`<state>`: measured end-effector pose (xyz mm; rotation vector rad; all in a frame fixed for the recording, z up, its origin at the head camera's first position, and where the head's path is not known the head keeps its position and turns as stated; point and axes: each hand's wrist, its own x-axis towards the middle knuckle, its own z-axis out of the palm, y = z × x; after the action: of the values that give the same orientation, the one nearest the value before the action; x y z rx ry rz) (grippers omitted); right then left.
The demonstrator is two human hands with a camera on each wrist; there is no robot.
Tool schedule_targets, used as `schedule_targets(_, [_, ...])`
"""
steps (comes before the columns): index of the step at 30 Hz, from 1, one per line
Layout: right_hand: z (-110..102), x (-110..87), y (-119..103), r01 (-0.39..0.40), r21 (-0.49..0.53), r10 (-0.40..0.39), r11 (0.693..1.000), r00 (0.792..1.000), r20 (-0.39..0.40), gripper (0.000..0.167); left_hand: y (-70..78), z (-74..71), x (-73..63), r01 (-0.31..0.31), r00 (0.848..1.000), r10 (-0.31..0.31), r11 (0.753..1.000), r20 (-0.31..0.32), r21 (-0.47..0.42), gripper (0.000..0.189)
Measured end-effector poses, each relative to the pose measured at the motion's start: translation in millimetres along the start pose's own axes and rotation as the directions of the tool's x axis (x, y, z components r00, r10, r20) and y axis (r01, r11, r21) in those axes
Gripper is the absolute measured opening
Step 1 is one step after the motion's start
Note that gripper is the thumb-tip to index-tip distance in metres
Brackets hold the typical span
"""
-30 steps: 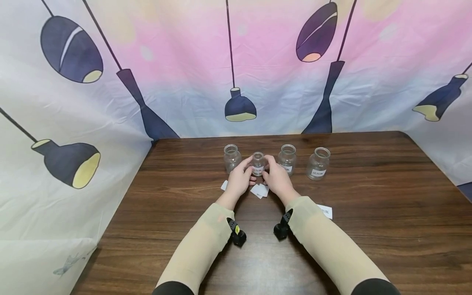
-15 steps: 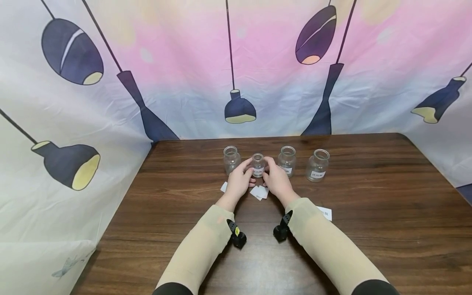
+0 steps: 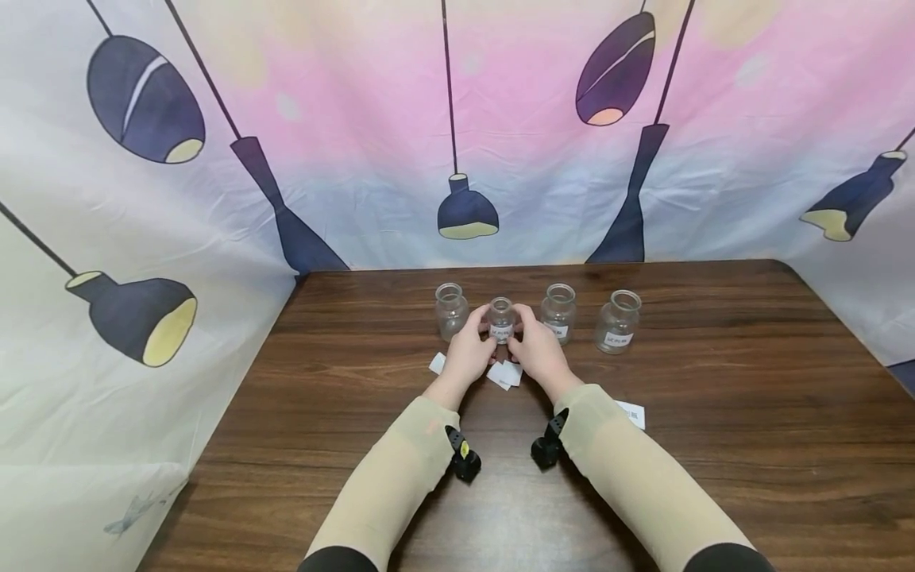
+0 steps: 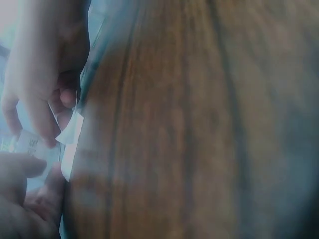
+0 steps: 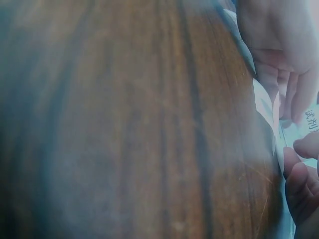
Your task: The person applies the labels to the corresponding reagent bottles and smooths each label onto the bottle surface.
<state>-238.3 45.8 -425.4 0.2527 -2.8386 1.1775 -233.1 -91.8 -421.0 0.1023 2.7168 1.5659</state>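
Observation:
A small clear glass jar (image 3: pixel 501 316) stands upright near the back of the brown table, between both hands. Its white label (image 3: pixel 501 332) carries handwriting and faces the person; part of the writing also shows on the jar label (image 5: pixel 311 118) in the right wrist view. My left hand (image 3: pixel 466 352) holds the jar's left side, fingers curved behind it and thumb low by the label. From the other side my right hand (image 3: pixel 541 351) grips it likewise, its thumb at the label's right end. Below the jar, white paper slips (image 3: pixel 504 375) overlap on the table.
Larger glass jars flank the hands: one at left (image 3: pixel 450 310), one labelled jar (image 3: pixel 560 306) just behind the right hand, another labelled jar (image 3: pixel 618 322) farther right. A paper slip (image 3: pixel 438 363) lies by the left wrist; a written slip (image 3: pixel 632 414) is partly hidden by the right sleeve.
My left thumb has moved down and in toward the label's lower edge, and the left hand has shifted slightly right. The right hand has barely moved; the jar keeps its place.

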Motion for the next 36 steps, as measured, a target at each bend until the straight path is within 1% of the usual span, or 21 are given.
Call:
schedule_targets(3, [0.6, -1.0, -1.2, -0.008, 0.023, 0.008, 1.000, 1.000, 0.016, 0.055, 0.5, -0.4, 0.2, 0.005, 1.000, -0.005, 0.998, -0.005, 0.069, 0.055])
schedule_targets(5, [0.9, -1.3, -1.5, -0.008, 0.027, 0.008, 1.000, 1.000, 0.015, 0.054, 0.1, -0.4, 0.6, 0.006, 1.000, -0.006, 0.997, -0.006, 0.077, 0.054])
schedule_targets(11, [2.7, -0.6, -2.1, -0.005, 0.018, 0.005, 1.000, 1.000, 0.009, 0.054, -1.3, -1.2, 0.1, 0.006, 1.000, -0.005, 0.998, -0.015, 0.058, 0.053])
schedule_targets(16, [3.8, -2.0, -3.2, -0.019, 0.011, 0.019, 1.000, 1.000, 0.018, 0.057, -2.4, -2.7, -3.8, 0.018, 1.000, -0.017, 0.998, -0.019, 0.063, 0.059])
schedule_targets(18, [2.5, -3.6, -3.3, -0.021, 0.009, 0.020, 1.000, 1.000, 0.015, 0.059, -3.5, -3.5, -5.9, 0.016, 1.000, -0.015, 0.999, -0.016, 0.044, 0.063])
schedule_targets(20, [0.2, -5.8, -2.7, -0.005, 0.005, 0.005, 1.000, 1.000, 0.018, 0.062, -4.9, -4.4, -8.3, 0.006, 1.000, -0.005, 1.000, -0.012, 0.013, 0.066])
schedule_targets(23, [-4.9, -10.4, -2.1, 0.018, 0.003, -0.018, 1.000, 0.999, 0.030, 0.062, -5.8, -6.3, -13.1, -0.014, 1.000, 0.014, 1.000, -0.001, -0.016, 0.069])
schedule_targets(27, [-15.8, -19.2, -3.8, 0.041, 0.039, -0.044, 0.998, 0.997, 0.064, 0.061, -2.5, -11.4, -21.7, -0.056, 0.998, 0.056, 0.998, 0.008, 0.006, 0.070])
schedule_targets(31, [-31.6, -27.9, -4.6, 0.044, 0.084, -0.053, 0.995, 0.994, 0.098, 0.060, 1.0, -18.2, -29.4, -0.091, 0.996, 0.091, 0.996, 0.012, 0.016, 0.070])
schedule_targets(33, [-40.3, -31.8, -3.0, 0.056, 0.077, -0.064, 0.995, 0.993, 0.103, 0.059, 1.2, -21.3, -32.0, -0.103, 0.995, 0.103, 0.994, 0.013, 0.022, 0.070])
schedule_targets(36, [-52.6, -37.9, 1.8, 0.079, 0.038, -0.082, 0.996, 0.992, 0.095, 0.056, -0.1, -25.0, -35.1, -0.115, 0.993, 0.114, 0.992, 0.017, 0.046, 0.069])
